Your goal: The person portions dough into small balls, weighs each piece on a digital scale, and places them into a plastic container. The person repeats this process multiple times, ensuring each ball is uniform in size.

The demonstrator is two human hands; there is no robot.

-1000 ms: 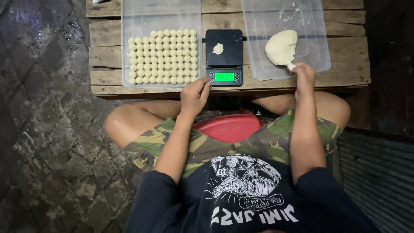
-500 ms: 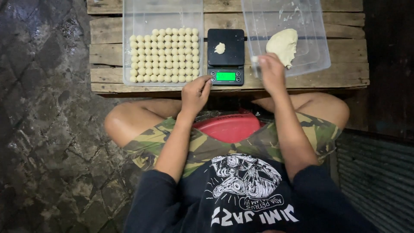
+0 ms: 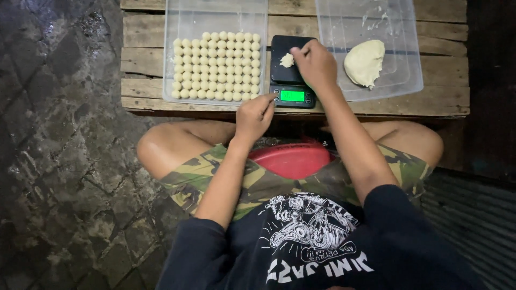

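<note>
Head view: right hand [image 3: 315,65] half-covering scale [image 3: 291,80].

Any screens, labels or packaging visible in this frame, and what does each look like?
Scale display: small rectangular screen glowing green, on the front edge of the black kitchen scale, between the two clear plastic tubs.
Shirt print: white graphic with lettering on the dark shirt, bottom centre.
No packages or signs.

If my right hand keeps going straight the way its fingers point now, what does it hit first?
Most likely the small dough piece on the black scale: the right hand points left at it, fingertips almost touching. Height above the platform is unclear.
</note>
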